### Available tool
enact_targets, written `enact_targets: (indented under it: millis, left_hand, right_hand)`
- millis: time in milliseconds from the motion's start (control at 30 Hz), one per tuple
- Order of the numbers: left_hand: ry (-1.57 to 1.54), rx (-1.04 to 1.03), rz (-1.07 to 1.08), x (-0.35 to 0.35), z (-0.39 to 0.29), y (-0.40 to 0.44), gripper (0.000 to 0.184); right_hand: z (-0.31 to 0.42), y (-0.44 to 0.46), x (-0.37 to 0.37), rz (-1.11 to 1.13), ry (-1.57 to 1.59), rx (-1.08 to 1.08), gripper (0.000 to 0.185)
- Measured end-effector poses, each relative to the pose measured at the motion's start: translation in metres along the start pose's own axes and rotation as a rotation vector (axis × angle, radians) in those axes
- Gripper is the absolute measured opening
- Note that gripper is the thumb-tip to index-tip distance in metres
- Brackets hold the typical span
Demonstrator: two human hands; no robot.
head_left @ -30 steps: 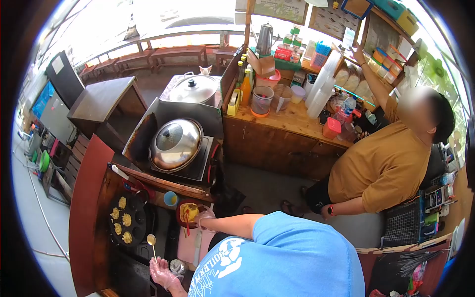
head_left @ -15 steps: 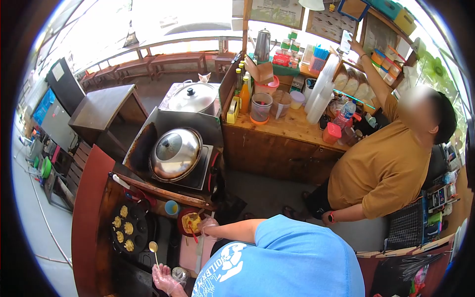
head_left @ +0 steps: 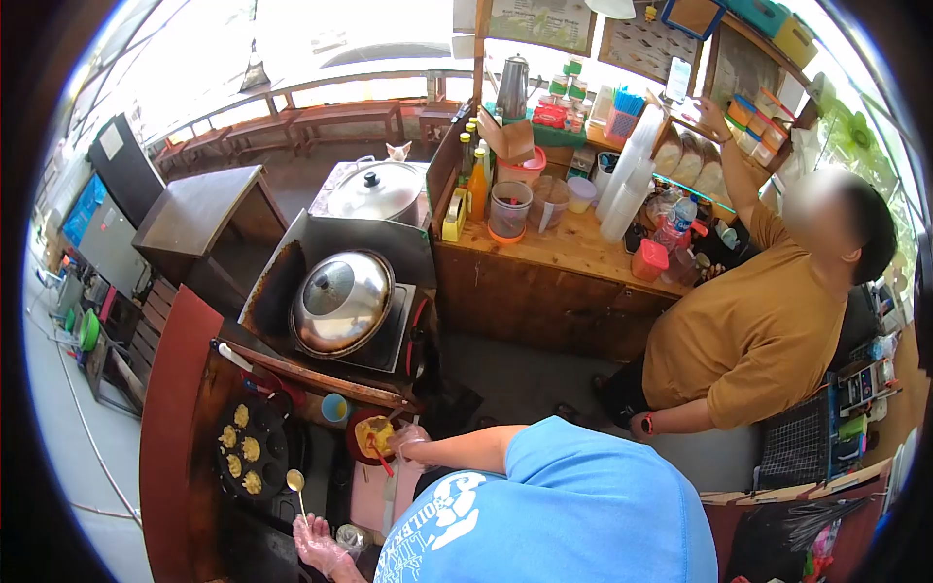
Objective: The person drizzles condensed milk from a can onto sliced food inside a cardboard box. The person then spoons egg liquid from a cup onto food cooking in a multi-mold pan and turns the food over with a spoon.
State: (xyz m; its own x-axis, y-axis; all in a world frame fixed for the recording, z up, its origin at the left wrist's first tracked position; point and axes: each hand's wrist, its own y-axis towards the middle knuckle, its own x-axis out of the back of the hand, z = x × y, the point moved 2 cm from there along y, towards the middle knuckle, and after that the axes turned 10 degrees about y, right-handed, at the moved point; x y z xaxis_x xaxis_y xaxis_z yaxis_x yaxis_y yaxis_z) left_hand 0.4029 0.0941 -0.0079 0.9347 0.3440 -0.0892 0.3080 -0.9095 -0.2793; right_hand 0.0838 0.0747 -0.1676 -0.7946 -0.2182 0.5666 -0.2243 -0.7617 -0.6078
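Note:
My left hand, in a clear plastic glove, grips the thin handle of a spoon beside a dark round pan. Pale yellow lumps of food sit in several of its hollows. My right hand, also gloved, is closed at the right rim of a red bowl. The bowl holds a yellow mixture and a red utensil. Below it lies a pink cutting board.
A lidded wok stands on a stove behind the pan. A blue cup is near the bowl. At the right, a person in a brown shirt reaches over a wooden counter with bottles and containers.
The spoon and my left hand have shifted slightly left. The other person's raised hand has moved away from the phone, down and to the right.

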Motion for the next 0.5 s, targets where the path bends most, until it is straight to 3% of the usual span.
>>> enact_targets:
  millis: [33,100,200,233,300,367,400,500]
  left_hand:
    - [0.007,-0.004,-0.006,-0.001,-0.001,0.000,0.030]
    - [0.015,-0.008,-0.017,-0.001,-0.001,0.001,0.029]
    - [-0.025,0.009,-0.001,0.000,0.000,0.000,0.031]
    - [-0.018,-0.011,-0.001,-0.001,0.000,-0.001,0.031]
    - [0.009,-0.007,-0.017,-0.001,0.000,-0.003,0.032]
    - [-0.018,-0.004,-0.013,0.000,0.000,-0.006,0.032]
    - [-0.028,-0.005,-0.013,0.000,0.000,-0.008,0.032]
    - [-0.060,0.007,-0.012,0.003,0.002,-0.009,0.032]
  right_hand:
    - [0.003,-0.003,0.002,0.003,-0.001,0.000,0.037]
    - [0.003,-0.008,0.006,-0.087,0.398,-0.270,0.036]
    - [0.006,-0.039,0.022,-0.081,0.634,-0.244,0.034]
    - [0.004,-0.034,0.016,-0.058,0.621,-0.244,0.034]
    - [-0.006,-0.010,-0.007,-0.301,0.530,-0.227,0.032]
    - [0.000,-0.027,0.008,-0.267,0.492,-0.209,0.032]
    - [-0.001,-0.029,0.013,-0.184,0.516,-0.150,0.056]
    - [-0.024,0.008,-0.018,-0.215,0.321,-0.034,0.039]
